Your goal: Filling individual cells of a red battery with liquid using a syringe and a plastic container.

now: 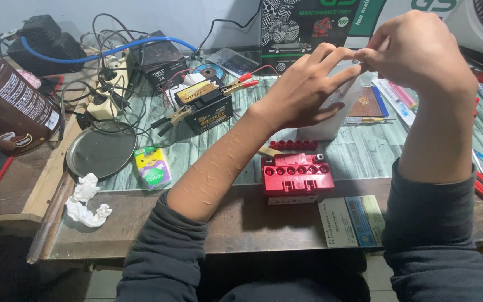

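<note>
Red battery [297,178] below raised hands: L hand [303,89] fingers spread, R hand [420,50] pinching sth tiny at L fingertips

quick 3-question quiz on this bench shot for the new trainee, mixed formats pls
1. True or false: the red battery sits at the table's near edge, below the raised hands.
2. Which item has clips attached? A) red battery B) black battery C) round metal tray
3. Fill in: the left hand and right hand meet at the fingertips above a white ____.

Key
1. True.
2. B: clips grip the black battery's terminals; the red one has none.
3. Container. Whatever the fingers pinch is too small to tell.
</note>
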